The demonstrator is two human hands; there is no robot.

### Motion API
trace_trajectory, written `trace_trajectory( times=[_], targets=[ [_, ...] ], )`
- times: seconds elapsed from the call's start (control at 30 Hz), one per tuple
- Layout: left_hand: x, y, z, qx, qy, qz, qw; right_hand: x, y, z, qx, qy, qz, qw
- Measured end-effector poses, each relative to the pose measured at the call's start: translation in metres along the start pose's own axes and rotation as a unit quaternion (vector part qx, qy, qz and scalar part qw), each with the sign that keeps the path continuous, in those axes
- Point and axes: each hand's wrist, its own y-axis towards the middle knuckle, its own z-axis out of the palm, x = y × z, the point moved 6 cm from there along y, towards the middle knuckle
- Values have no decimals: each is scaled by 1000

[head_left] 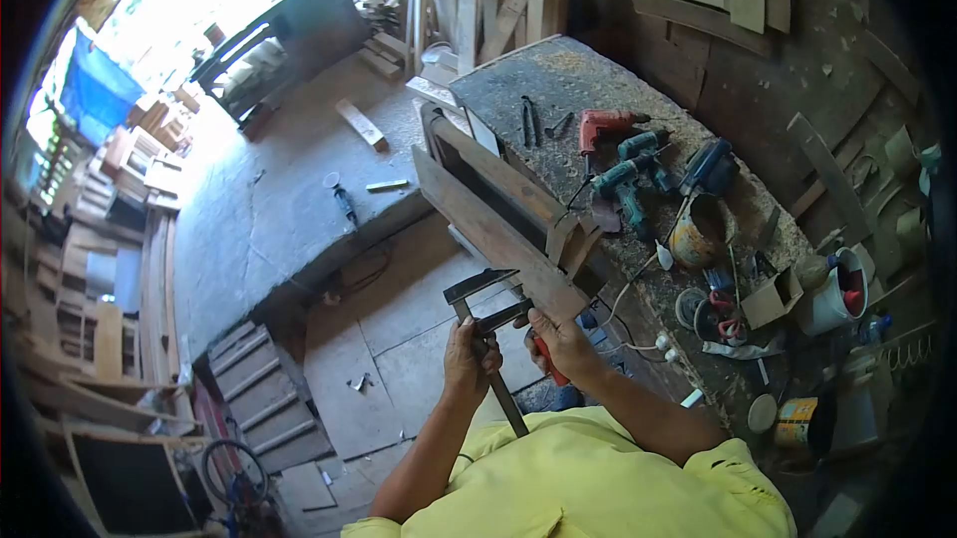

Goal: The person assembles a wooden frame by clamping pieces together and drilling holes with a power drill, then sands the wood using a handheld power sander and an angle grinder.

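Observation:
In front of my chest I hold a dark metal bar clamp [480, 285] with a red handle [548, 362]. My left hand [467, 358] is wrapped round its bar, just below the sliding arm. My right hand [560, 345] is closed round the clamp's red handle and screw end. Right by it is the near end of a long wooden plank [498, 229], which overlaps the jaws' side in this view. This plank and a second board [498, 167] run side by side with a dark gap between them, along the workbench edge. Short wood pieces [573, 243] sit at their near end.
The workbench [508, 74] carries a red drill [606, 127], teal cordless drills [623, 184], pincers [529, 121], a rusty can [698, 231] and cables amid shavings. A concrete platform [269, 149] at left holds a wood block [361, 125] and a power tool [342, 204].

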Motion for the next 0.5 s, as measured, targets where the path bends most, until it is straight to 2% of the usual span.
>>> trace_trajectory(
  times=[0.03,0.1,0.13,0.17,0.23,0.3,0.37,0.5],
  targets=[
    [-4,19,3,7,15,-4,1000,0,14,-3,-13,5,2,1000],
    [-10,55,8,28,44,-11,999,7,41,-20,-121,-189,-47,973],
    [-11,77,7,51,34,-25,998,14,52,-21,-160,-200,-57,965],
    [-15,96,6,61,40,-36,997,12,68,-23,-175,-196,-57,963],
    [-31,126,14,41,66,-65,995,0,99,-32,-178,-87,-54,979],
    [-45,154,20,66,74,-103,990,1,124,-34,-198,-59,-49,977],
    [-41,182,14,70,114,-139,981,-8,138,-39,-232,-2,-20,973],
    [-30,218,13,71,111,-178,975,-27,158,-51,-289,52,28,955]
  ],
)
